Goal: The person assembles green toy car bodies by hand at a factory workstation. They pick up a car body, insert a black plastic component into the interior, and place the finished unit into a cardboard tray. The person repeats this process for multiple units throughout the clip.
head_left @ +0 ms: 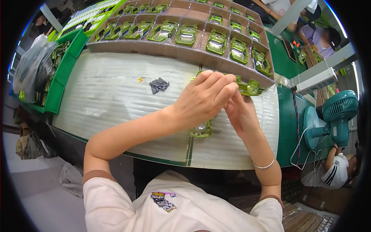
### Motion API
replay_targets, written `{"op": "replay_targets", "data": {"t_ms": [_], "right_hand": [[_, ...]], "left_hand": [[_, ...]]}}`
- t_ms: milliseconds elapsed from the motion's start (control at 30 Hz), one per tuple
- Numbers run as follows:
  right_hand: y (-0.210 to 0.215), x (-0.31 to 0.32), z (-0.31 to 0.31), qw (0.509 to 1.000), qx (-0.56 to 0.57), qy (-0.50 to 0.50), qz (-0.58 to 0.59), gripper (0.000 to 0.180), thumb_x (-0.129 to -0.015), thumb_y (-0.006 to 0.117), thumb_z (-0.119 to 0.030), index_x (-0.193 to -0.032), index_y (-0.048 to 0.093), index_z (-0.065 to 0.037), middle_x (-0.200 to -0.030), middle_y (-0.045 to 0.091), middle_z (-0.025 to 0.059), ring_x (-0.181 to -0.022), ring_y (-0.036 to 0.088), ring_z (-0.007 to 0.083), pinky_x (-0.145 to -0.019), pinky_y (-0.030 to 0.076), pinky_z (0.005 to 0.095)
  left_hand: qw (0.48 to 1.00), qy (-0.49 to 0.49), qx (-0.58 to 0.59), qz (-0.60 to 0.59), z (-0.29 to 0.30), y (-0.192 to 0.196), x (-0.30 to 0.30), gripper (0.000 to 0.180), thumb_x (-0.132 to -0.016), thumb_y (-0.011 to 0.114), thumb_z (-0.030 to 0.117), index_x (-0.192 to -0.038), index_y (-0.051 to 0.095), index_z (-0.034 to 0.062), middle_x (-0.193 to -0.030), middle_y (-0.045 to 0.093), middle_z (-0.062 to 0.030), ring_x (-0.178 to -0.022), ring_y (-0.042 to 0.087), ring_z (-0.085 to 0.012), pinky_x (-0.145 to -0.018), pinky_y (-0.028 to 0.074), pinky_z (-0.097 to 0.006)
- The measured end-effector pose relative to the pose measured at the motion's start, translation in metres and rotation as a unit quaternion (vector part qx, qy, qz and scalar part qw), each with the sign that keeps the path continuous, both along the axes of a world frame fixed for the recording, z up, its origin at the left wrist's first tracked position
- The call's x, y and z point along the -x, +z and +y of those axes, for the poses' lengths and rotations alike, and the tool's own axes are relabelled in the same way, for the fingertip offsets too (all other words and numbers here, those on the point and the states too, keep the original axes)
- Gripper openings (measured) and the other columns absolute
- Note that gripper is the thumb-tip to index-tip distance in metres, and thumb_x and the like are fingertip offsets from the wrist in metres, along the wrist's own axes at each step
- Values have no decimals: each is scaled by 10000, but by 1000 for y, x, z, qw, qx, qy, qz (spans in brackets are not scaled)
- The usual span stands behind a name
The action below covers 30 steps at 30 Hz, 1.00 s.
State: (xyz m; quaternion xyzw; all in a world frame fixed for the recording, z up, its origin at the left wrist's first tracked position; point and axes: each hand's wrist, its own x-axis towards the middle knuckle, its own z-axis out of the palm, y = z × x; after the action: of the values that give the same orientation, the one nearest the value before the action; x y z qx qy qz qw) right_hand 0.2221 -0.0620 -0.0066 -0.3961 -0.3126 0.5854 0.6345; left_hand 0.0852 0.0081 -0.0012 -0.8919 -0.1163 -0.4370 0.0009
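Note:
My left hand (206, 96) and my right hand (243, 116) meet over the right half of the worktable, fingers curled and pressed together. What they pinch is hidden behind the fingers. Just beyond them, partly covered, shows a translucent green plastic frame part (252, 88) close to the box's front wall; whether the fingers touch it I cannot tell. Below my left hand another green frame part (202, 130) lies on the pale foam sheet (116, 92), partly covered by the hand.
At the back stands a divided cardboard box (154, 48) with several green frames in its compartments. A green bin (67, 71) with parts and plastic bags is at left. A dark crumpled scrap (159, 85) and a yellow bit (140, 80) lie mid-table. A teal fan (340, 112) stands right; people sit nearby.

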Motion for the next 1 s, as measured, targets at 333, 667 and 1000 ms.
{"op": "replay_targets", "data": {"t_ms": [333, 667, 1000], "right_hand": [[3, -15, 6, 997, -62, -10, 47, 365, -874, 526, -144, -1206, 418, -37, -1150, 531, 97, -1035, 543, 214, -933, 451, 396], [1, -7, 0, 986, -110, -18, -126, 502, -747, 545, 105, -1217, 414, -13, -1206, 484, 103, -1116, 472, 213, -963, 380, 345], [14, 21, -11, 961, -77, -9, -266, 621, -705, 724, -20, -1231, 393, -7, -1091, 553, 70, -965, 538, 123, -805, 468, 254]], "left_hand": [[920, 102, 345, 156, 66, 3, 108, 112, -700, 670, 33, -791, 623, -13, -789, 597, -73, -692, 548, -180, -641, 447, -299], [901, 83, 379, 193, 64, 17, 108, 86, -694, 666, 36, -755, 622, -6, -690, 603, -88, -626, 571, -168, -567, 440, -300], [916, 33, 382, -117, 12, 30, 66, 111, -755, 628, -6, -862, 657, -1, -756, 629, -43, -669, 590, -92, -613, 460, -202]]}}
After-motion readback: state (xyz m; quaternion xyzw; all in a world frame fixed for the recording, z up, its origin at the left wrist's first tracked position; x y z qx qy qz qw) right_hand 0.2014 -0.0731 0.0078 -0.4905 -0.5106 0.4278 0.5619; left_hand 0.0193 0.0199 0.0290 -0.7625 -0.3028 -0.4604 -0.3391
